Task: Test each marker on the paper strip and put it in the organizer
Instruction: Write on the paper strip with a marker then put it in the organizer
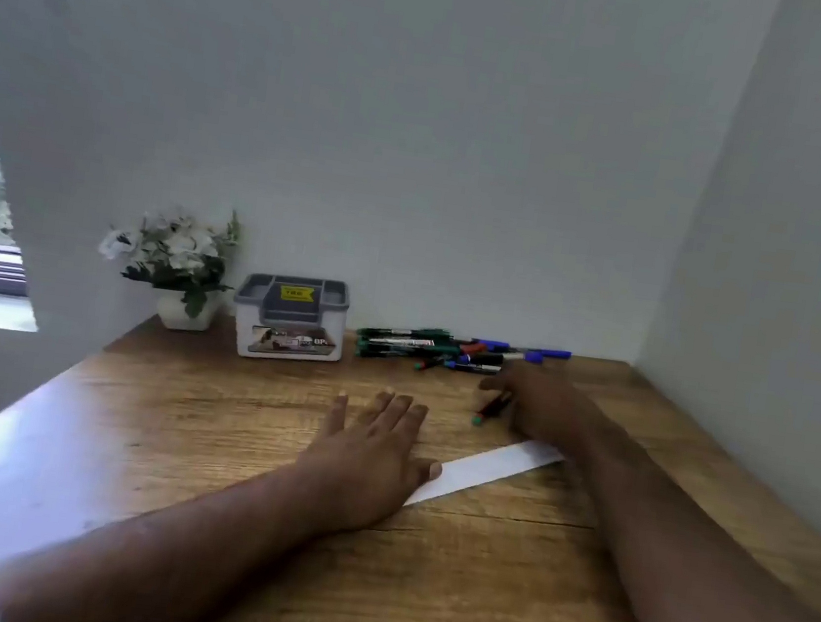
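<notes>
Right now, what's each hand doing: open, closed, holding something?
Left hand: open, flat on the desk, thumb on the paper strip.
Right hand: blurred, grips a marker.

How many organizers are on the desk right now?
1: the grey-lidded organizer stands at the back of the desk against the wall, between the flower pot and the marker pile.

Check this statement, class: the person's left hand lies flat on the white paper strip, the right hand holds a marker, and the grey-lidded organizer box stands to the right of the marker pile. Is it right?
One detail is wrong. In the head view, the grey-lidded organizer box stands to the left of the marker pile, beside the potted white flowers. The rest holds: the left hand lies flat on the white paper strip, and the right hand holds a marker.
</notes>
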